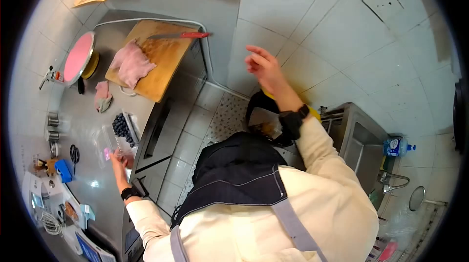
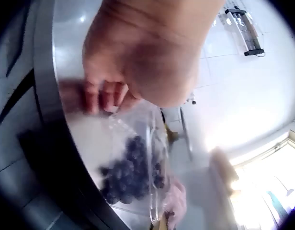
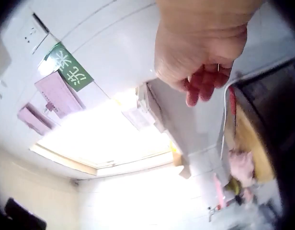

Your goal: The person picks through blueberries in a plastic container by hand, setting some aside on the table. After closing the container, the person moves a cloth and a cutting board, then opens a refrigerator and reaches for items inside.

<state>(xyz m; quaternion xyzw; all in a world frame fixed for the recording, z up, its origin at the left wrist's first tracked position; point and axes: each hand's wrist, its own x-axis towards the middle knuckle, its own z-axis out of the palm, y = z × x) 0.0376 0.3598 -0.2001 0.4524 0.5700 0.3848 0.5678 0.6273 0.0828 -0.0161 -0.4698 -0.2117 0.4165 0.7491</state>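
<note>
A clear plastic clamshell box (image 2: 150,139) of blueberries (image 1: 122,129) sits on the steel counter close to its front edge. My left hand (image 1: 118,166) is at the near end of this box, its fingers (image 2: 108,98) bent and pinching the plastic at the corner; the thumb is mostly hidden behind the palm in the left wrist view. Over a bin (image 1: 264,123) with a yellow rim, my right hand (image 1: 267,70) is raised in the air. Its fingers (image 3: 205,88) curl loosely and hold nothing.
Beyond the box lie a pink cloth (image 1: 102,97) and a wooden cutting board (image 1: 166,69) bearing another pink cloth (image 1: 132,64) and a red-handled knife (image 1: 194,35). A pink-topped turntable (image 1: 79,59) and black scissors (image 1: 74,154) are on the counter. To the right stands a steel sink (image 1: 361,140).
</note>
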